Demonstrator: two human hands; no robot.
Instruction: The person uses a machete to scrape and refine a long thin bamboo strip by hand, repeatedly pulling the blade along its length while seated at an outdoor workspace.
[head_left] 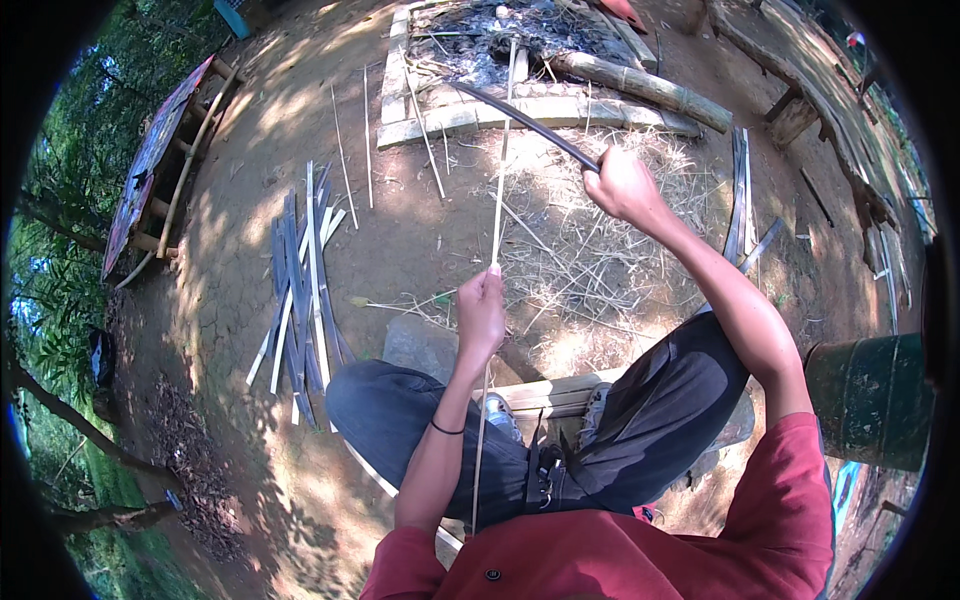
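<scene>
My left hand (481, 308) is closed around a long, thin bamboo strip (500, 190). The strip runs from between my legs up toward the fire pit. In my raised right hand (627, 186) is the handle of a long dark knife (535, 125). Its blade slants up and to the left, crossing the strip well above my left hand; whether they touch I cannot tell. Thin shavings (580, 260) are scattered on the ground beyond my knees. Several flat bamboo slats (300, 280), dark and pale, lie piled to the left of my left knee.
A brick-edged fire pit (450, 122) with ash is ahead, a bamboo pole (650, 88) resting across its edge. Thin sticks (368, 140) lie left of it. More slats (738, 195) are at right. A green drum (868, 400) stands by my right elbow; a log (790, 75) runs behind.
</scene>
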